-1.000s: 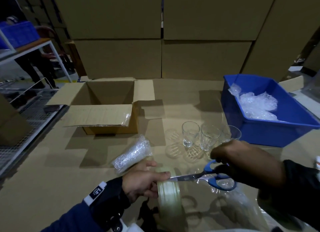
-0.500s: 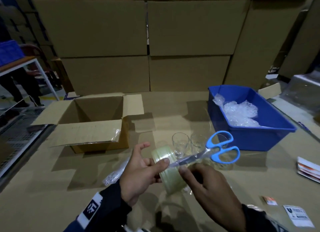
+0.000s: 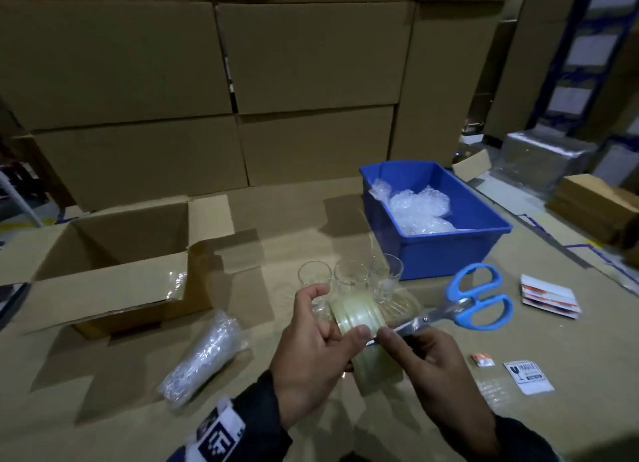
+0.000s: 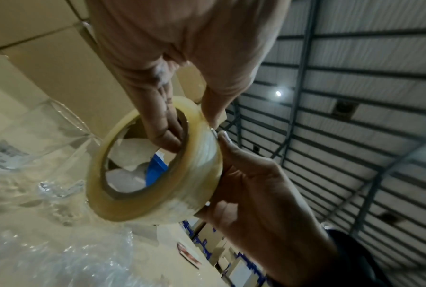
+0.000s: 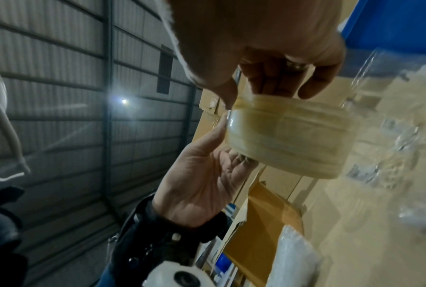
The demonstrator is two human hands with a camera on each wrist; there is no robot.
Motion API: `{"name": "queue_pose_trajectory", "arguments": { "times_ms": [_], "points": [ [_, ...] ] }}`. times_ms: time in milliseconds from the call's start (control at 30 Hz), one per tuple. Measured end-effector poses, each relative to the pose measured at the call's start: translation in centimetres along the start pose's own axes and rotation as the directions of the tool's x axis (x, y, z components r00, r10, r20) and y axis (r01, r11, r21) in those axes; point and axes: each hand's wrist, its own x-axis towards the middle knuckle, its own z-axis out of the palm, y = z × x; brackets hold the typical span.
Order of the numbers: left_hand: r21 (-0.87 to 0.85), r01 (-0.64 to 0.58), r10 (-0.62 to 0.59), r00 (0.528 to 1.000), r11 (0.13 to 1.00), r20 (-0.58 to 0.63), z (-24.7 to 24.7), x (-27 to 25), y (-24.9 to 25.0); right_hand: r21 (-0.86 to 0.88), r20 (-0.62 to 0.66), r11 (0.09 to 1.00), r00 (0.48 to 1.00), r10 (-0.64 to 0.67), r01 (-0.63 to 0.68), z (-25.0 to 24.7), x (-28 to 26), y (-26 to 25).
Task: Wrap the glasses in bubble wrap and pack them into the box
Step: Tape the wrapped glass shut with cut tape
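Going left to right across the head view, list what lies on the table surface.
Open cardboard box → wrapped glass bundle → tape roll held in the left hand → scissors → stack of cards.

Head view looks down on the table; both wrist views look up, close, sharing the tape roll [image 3: 359, 318].

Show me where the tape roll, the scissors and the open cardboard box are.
tape roll [image 3: 359, 311]: head view, on its outer band above the thumb.
scissors [image 3: 479, 297]: head view, on the blue handle loops.
open cardboard box [image 3: 103, 288]: head view, on its near flap.
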Motion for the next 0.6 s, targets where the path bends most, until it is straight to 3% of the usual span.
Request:
{"name": "queue_pose_trajectory", "arguments": {
  "times_ms": [133, 233, 400, 467, 600],
  "points": [
    [0.191, -0.054, 0.034, 0.994, 0.980, 0.103, 1.9, 1.1, -0.3, -0.142, -0.106, 0.990, 0.994, -0.040, 0.025, -3.2, 0.4, -0.1],
    [0.260, -0.084, 0.054, 0.991, 0.962, 0.120, 2.5, 1.8, -1.0, -0.406, -0.161, 0.914, 0.983, -0.090, 0.017, -6.7, 1.9, 0.5],
    [0.275, -0.094, 0.066, 0.992, 0.957, 0.112, 2.4, 2.2, -1.9, -0.745, -0.182, 0.666, 0.958, -0.222, 0.013, -11.7, 5.8, 3.3],
    [0.290, -0.090, 0.064, 0.993, 0.953, 0.099, 1.9, 2.2, -2.2, -0.852, -0.147, 0.524, 0.959, -0.243, 0.002, -12.7, 7.5, 4.8],
    [0.284, -0.056, 0.045, 0.998, 0.957, 0.046, -0.2, 1.7, -2.9, -0.980, -0.121, 0.169, 0.986, -0.115, -0.100, -13.0, 10.4, 6.7]
  ]
}}
